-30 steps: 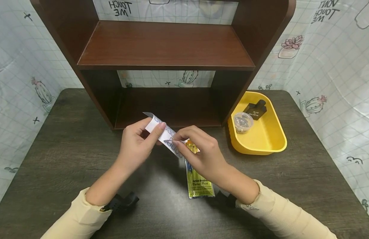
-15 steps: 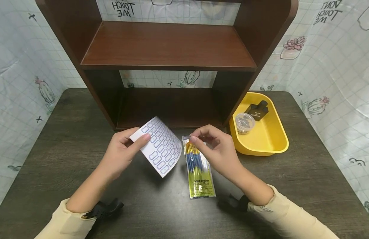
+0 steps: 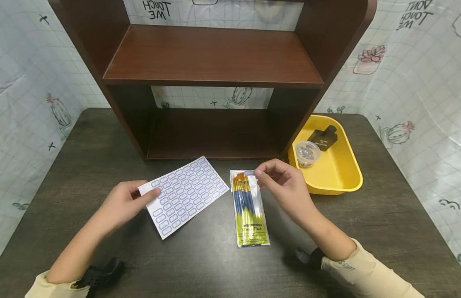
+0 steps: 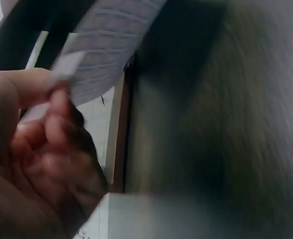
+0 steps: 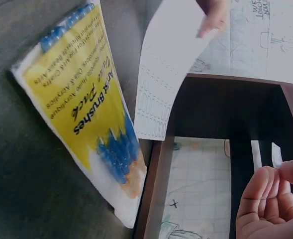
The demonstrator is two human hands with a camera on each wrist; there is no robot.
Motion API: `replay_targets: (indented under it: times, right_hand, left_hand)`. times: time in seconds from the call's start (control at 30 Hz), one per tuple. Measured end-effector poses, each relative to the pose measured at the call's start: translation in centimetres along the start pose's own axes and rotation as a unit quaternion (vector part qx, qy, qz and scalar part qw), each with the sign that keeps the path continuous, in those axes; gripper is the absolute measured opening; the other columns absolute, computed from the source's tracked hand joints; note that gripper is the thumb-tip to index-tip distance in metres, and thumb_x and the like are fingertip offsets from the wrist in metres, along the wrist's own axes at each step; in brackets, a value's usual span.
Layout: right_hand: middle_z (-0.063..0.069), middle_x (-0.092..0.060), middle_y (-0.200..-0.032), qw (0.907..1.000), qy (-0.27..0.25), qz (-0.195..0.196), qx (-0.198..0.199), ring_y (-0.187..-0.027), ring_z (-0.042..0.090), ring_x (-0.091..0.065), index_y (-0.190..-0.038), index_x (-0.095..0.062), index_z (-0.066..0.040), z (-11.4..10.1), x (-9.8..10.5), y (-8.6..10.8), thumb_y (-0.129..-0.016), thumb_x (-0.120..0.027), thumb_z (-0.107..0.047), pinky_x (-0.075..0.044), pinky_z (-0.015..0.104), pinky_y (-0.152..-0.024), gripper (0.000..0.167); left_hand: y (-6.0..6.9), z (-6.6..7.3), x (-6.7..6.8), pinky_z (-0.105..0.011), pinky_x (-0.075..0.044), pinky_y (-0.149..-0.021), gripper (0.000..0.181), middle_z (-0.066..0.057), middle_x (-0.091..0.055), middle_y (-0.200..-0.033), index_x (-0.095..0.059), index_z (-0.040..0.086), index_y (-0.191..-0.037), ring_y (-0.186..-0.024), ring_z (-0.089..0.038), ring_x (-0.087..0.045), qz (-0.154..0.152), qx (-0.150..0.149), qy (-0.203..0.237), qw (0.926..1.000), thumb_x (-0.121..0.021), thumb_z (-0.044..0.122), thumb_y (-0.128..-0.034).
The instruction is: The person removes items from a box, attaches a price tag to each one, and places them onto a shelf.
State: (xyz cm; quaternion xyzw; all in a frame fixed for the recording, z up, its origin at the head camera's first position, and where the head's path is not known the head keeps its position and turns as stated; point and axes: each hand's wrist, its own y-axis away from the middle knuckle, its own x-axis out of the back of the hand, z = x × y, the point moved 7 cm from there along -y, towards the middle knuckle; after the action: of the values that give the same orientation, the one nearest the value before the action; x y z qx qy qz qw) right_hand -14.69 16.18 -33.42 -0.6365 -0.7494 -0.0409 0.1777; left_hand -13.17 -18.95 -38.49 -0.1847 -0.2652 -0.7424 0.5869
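My left hand [image 3: 127, 203] pinches the left corner of a white sheet of blue-bordered label stickers [image 3: 183, 194]. In the left wrist view the sheet [image 4: 111, 45] is blurred and bends upward from the thumb and fingers. Between the thumb and fingers of my right hand [image 3: 284, 186] is a single small sticker [image 3: 249, 172], over the top of a clear pack of paintbrushes [image 3: 249, 211]. Seen from the right wrist, that sticker [image 5: 276, 155] stands up from the fingertips, apart from the pack [image 5: 86, 104]. The pack lies on the table with its bristles toward the shelf.
A dark brown shelf unit [image 3: 213, 54] stands at the back of the dark wooden table [image 3: 200, 265]. To its right is a yellow bin [image 3: 338, 174] holding a round clear tub [image 3: 307, 153] and a black box-shaped item [image 3: 323, 138].
The right hand has drawn a sticker away from the sheet and moved right, over the pack's top. The left hand has moved left and lower, and the sheet now lies flatter, its printed face showing.
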Motion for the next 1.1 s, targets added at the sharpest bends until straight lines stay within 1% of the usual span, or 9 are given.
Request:
replay_targets:
  times: [0.13,0.27,0.43,0.53,0.7,0.83,0.97,1.03,1.1]
  right_hand:
    - [-0.002,-0.067,-0.085,0.9993,-0.005,-0.003,-0.036,-0.076,0.021,-0.064,-0.102,-0.070,0.003,0.9,0.2,0.3,-0.098,-0.070,-0.003,-0.060,0.026,-0.074,0.007]
    - [0.005,-0.069,-0.088,0.9976,-0.005,-0.017,-0.067,-0.076,0.017,-0.066,-0.103,-0.070,0.005,1.7,0.1,0.7,-0.098,-0.068,-0.001,-0.062,0.026,-0.074,0.008]
    - [0.023,-0.070,-0.096,0.9948,0.001,-0.038,-0.094,-0.076,0.012,-0.067,-0.103,-0.069,0.006,2.4,-0.1,1.0,-0.097,-0.066,0.001,-0.063,0.029,-0.073,0.008]
    - [0.025,-0.071,-0.098,0.9929,0.004,-0.045,-0.110,-0.076,0.013,-0.067,-0.103,-0.069,0.006,2.8,-0.1,1.3,-0.097,-0.065,0.002,-0.062,0.030,-0.073,0.008]
    - [0.022,-0.071,-0.096,0.9919,0.004,-0.044,-0.119,-0.076,0.013,-0.067,-0.103,-0.069,0.007,3.0,0.0,1.4,-0.098,-0.066,0.000,-0.062,0.028,-0.072,0.009]
    - [0.026,-0.069,-0.096,0.9917,-0.002,-0.045,-0.121,-0.075,0.012,-0.067,-0.104,-0.068,0.009,3.1,-0.1,1.5,-0.098,-0.065,0.001,-0.063,0.029,-0.072,0.011]
    - [0.026,-0.069,-0.095,0.9900,-0.001,-0.052,-0.131,-0.076,0.012,-0.068,-0.104,-0.067,0.010,3.6,-0.3,1.6,-0.098,-0.063,0.003,-0.062,0.028,-0.072,0.011]
    - [0.025,-0.070,-0.095,0.9886,0.001,-0.058,-0.139,-0.076,0.013,-0.068,-0.104,-0.067,0.010,4.0,-0.4,1.6,-0.098,-0.063,0.002,-0.062,0.028,-0.072,0.011]
    - [0.023,-0.070,-0.095,0.9867,0.002,-0.066,-0.149,-0.077,0.013,-0.068,-0.104,-0.068,0.010,4.4,-0.6,1.7,-0.097,-0.062,0.001,-0.062,0.028,-0.072,0.012]
  left_hand:
    - [-0.1,-1.1,0.2,-0.025,-0.031,-0.051,0.026,0.001,-0.048,-0.063,-0.070,0.008,-0.085,-0.059,-0.014,-0.043,0.017,0.003,-0.139,0.9902,-0.070,0.029,-0.0992]
    - [-0.1,-1.9,-0.1,-0.028,-0.029,-0.051,0.035,0.001,-0.043,-0.061,-0.054,0.012,-0.071,-0.057,-0.015,-0.041,0.009,0.012,-0.200,0.9796,-0.071,0.029,-0.0976]
    - [-0.2,-2.8,-0.5,-0.031,-0.030,-0.054,0.029,-0.001,-0.048,-0.066,-0.063,0.010,-0.083,-0.060,-0.016,-0.043,-0.034,0.043,-0.228,0.9721,-0.070,0.034,-0.0974]
    - [-0.4,-3.2,-0.6,-0.032,-0.031,-0.054,0.033,-0.003,-0.049,-0.068,-0.064,0.009,-0.086,-0.061,-0.018,-0.045,-0.055,0.066,-0.241,0.9668,-0.070,0.039,-0.0971]
    - [-0.6,-3.2,-0.1,-0.033,-0.035,-0.054,0.043,-0.005,-0.056,-0.071,-0.062,0.007,-0.093,-0.064,-0.020,-0.050,-0.052,0.096,-0.274,0.9555,-0.071,0.048,-0.0940]
    - [-0.5,-2.7,0.3,-0.037,-0.038,-0.054,0.055,-0.008,-0.060,-0.073,-0.056,0.002,-0.105,-0.065,-0.024,-0.053,-0.041,0.114,-0.299,0.9464,-0.073,0.053,-0.0914]
    - [-0.7,-1.6,-0.1,-0.038,-0.040,-0.051,0.057,-0.012,-0.063,-0.075,-0.054,-0.002,-0.116,-0.064,-0.026,-0.055,-0.018,0.096,-0.316,0.9436,-0.072,0.047,-0.0934]
    - [-0.9,-0.7,-0.6,-0.036,-0.039,-0.050,0.051,-0.012,-0.064,-0.076,-0.056,-0.002,-0.119,-0.063,-0.025,-0.055,-0.002,0.075,-0.310,0.9478,-0.071,0.041,-0.0955]
    - [-1.1,0.2,-1.3,-0.034,-0.038,-0.050,0.040,-0.010,-0.064,-0.075,-0.060,0.000,-0.118,-0.062,-0.023,-0.054,0.007,0.048,-0.289,0.9561,-0.069,0.034,-0.0980]
